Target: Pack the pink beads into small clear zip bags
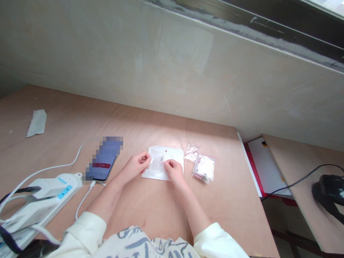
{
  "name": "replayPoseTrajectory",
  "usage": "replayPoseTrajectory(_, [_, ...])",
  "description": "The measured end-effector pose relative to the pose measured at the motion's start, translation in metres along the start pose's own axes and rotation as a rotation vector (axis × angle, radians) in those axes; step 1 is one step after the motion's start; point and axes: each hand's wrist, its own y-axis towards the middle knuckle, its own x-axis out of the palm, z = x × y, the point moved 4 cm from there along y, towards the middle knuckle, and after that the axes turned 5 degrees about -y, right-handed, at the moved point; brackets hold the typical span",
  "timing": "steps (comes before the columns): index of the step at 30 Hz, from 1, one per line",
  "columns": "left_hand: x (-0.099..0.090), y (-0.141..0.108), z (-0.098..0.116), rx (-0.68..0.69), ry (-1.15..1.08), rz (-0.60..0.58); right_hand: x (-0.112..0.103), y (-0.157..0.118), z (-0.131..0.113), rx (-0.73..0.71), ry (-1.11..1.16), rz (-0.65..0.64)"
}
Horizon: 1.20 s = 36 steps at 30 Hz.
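Observation:
A white sheet lies flat on the wooden table, with a small dark mark near its top edge. Over its left edge, my left hand has its fingers curled together; what they pinch is too small to make out. My right hand is over the sheet's right part, thumb and forefinger pinched on something small and hard to see. To the right lie a small clear bag and a stack of small clear packets, neither touched by a hand.
At the left are a phone with a white cable, a white power strip with plugs, and a scrap of white paper. A wall rises behind the table. A black object sits on another table at the right.

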Motion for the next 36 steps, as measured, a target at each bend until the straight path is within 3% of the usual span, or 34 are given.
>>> replayPoseTrajectory(5, [-0.006, -0.004, -0.003, -0.031, -0.02, 0.004, -0.004, -0.006, -0.009, -0.013, 0.086, -0.024])
replayPoseTrajectory(10, [-0.015, -0.016, -0.009, -0.112, 0.037, -0.256, -0.023, -0.018, -0.03, -0.096, -0.031, 0.105])
replayPoseTrajectory(11, [-0.018, -0.016, -0.009, -0.125, 0.054, -0.244, -0.027, -0.02, -0.036, -0.132, -0.075, 0.118])
replayPoseTrajectory(14, [-0.027, -0.012, -0.001, -0.096, 0.051, -0.026, -0.03, -0.027, -0.055, -0.258, -0.18, 0.03])
replayPoseTrajectory(16, [-0.018, -0.008, 0.008, -0.037, 0.046, -0.028, -0.027, -0.03, -0.065, -0.351, -0.255, -0.043])
replayPoseTrajectory(18, [0.001, -0.005, 0.015, -0.006, 0.048, -0.186, -0.025, -0.032, -0.071, -0.43, -0.314, -0.06])
replayPoseTrajectory(19, [0.008, -0.004, 0.017, -0.001, 0.045, -0.207, -0.024, -0.033, -0.071, -0.451, -0.322, -0.053])
replayPoseTrajectory(22, [0.021, -0.004, 0.019, 0.024, 0.031, -0.197, -0.024, -0.031, -0.064, -0.378, -0.234, -0.031])
replayPoseTrajectory(27, [0.021, -0.005, 0.015, 0.043, 0.017, -0.173, -0.026, -0.026, -0.044, -0.134, 0.015, -0.079])
replayPoseTrajectory(32, [0.017, -0.006, 0.014, 0.036, -0.006, -0.193, -0.028, -0.026, -0.046, -0.098, 0.119, -0.138])
replayPoseTrajectory(36, [0.015, -0.005, 0.01, 0.062, 0.005, -0.132, -0.026, -0.027, -0.048, -0.134, 0.099, -0.141])
